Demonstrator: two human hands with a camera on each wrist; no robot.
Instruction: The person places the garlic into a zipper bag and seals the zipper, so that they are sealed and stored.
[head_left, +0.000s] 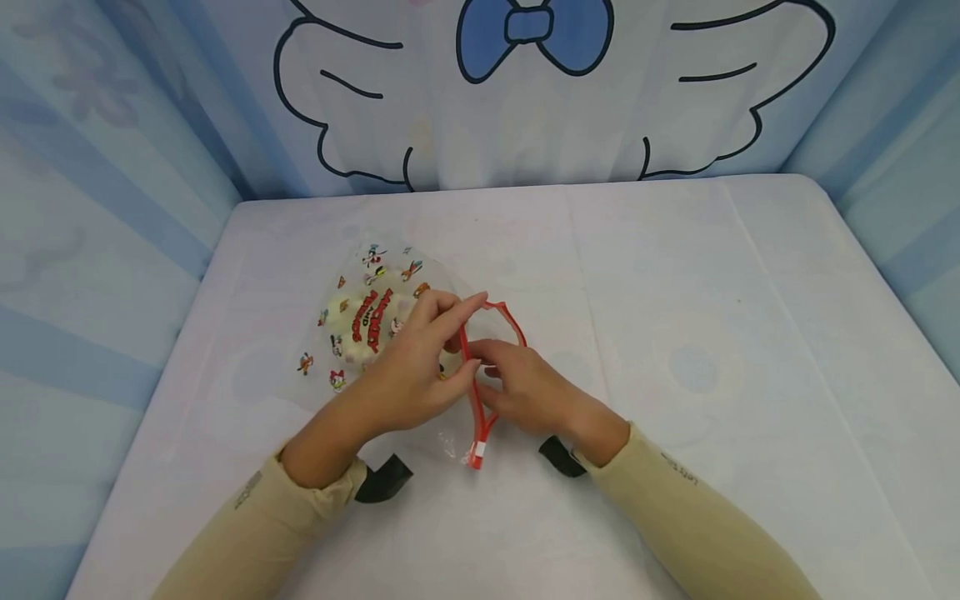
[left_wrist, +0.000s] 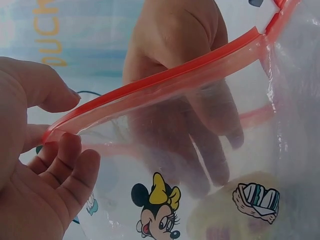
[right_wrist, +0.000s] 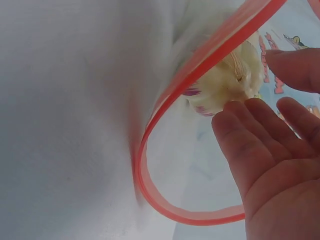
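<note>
Left of centre on the bench (head_left: 675,333), the left hand (head_left: 408,367) pinches the zip bag (head_left: 367,329) by its red rim (head_left: 495,312); the right hand (head_left: 525,387) reaches inside, fingers relaxed. Best to keep the mouth wide.

Left hand (head_left: 408,367) covered near part of printed bag (head_left: 360,325) and stretch of red zip strip (head_left: 480,392) in head view. Right hand (head_left: 525,387) fingertips hid behind strip; whether inside bag mouth, unclear there. Pale lump (right_wrist: 227,82) inside bag blurred in right wrist view, identity untold. Left wrist view cut cartoon print (left_wrist: 157,207) at bottom edge, and left hand (left_wrist: 40,175) at left edge. Lettering on bag too small to read. Black wrist straps (head_left: 382,477) partly under sleeves.
</note>
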